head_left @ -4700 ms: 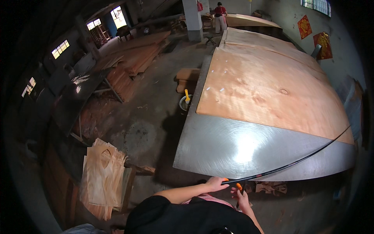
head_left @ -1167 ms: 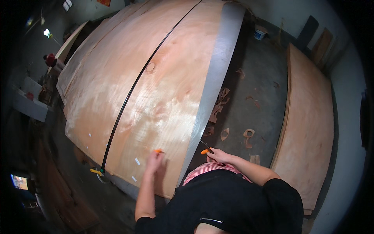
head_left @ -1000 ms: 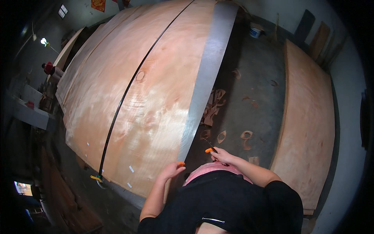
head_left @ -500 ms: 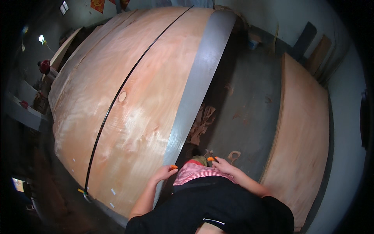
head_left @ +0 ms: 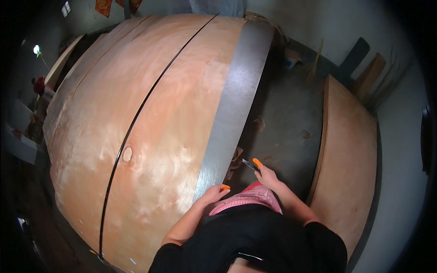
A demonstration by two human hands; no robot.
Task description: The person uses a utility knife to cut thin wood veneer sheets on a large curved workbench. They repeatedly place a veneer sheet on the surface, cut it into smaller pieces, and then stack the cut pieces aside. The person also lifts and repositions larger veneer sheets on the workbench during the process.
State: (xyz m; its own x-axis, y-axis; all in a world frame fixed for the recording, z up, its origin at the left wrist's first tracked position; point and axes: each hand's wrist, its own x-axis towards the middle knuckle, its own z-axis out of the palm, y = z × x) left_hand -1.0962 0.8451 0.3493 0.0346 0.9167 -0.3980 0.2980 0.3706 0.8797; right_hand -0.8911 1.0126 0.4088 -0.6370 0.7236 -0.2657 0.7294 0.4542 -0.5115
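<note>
My right hand [head_left: 268,176] is closed around a knife [head_left: 251,165], its bare blade pointing forward and left over the floor. An orange cover sits on one finger of that hand. Beside the edge of a big wood veneer sheet [head_left: 177,113], my left hand [head_left: 215,194] has its fingers bent a little apart, with an orange-tipped finger and nothing visible in it. A grey metal strip [head_left: 231,98] runs along the sheet's right edge, just ahead of the left hand. A long black strip [head_left: 136,113] lies lengthwise across the sheet.
Wood scraps [head_left: 236,157] lie on the dark floor beside the sheet's edge. On the right stands a stack of wood sheets [head_left: 348,168] along the wall. Boards [head_left: 355,57] lean at the back right, near a bucket [head_left: 291,59]. Another person [head_left: 40,85] is far left.
The view has moved forward along the sheet. My right hand has lifted the knife ahead, and its blade now shows plainly. My left hand has shifted right, near the strip's edge.
</note>
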